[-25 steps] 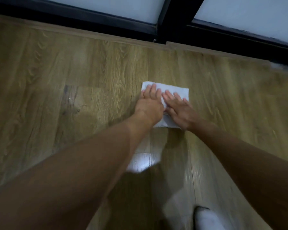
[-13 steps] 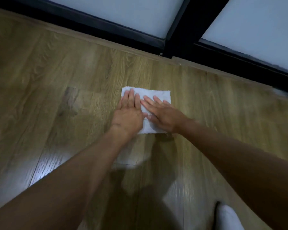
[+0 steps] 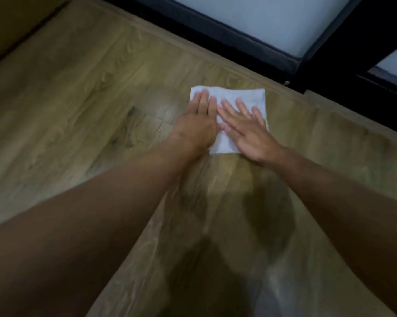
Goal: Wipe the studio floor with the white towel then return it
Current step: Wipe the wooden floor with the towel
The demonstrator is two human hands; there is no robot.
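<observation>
Status: white towel lies flat on the wood floor, near the black window frame. Both left hand and right hand press it palm-down, fingers straight, nothing pinched. Advice: even load on both palms, strokes parallel to the frame, so it won't bunch.

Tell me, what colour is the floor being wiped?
The wooden floor is light brown with wood grain, seen in the head view.

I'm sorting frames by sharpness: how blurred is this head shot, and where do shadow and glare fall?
Head view: motion blur smears the floor grain and forearms; the white towel, left hand and right hand are soft but readable. Head view: dark shadow lies between the forearms, a pale sheen just left of the left hand.
</observation>
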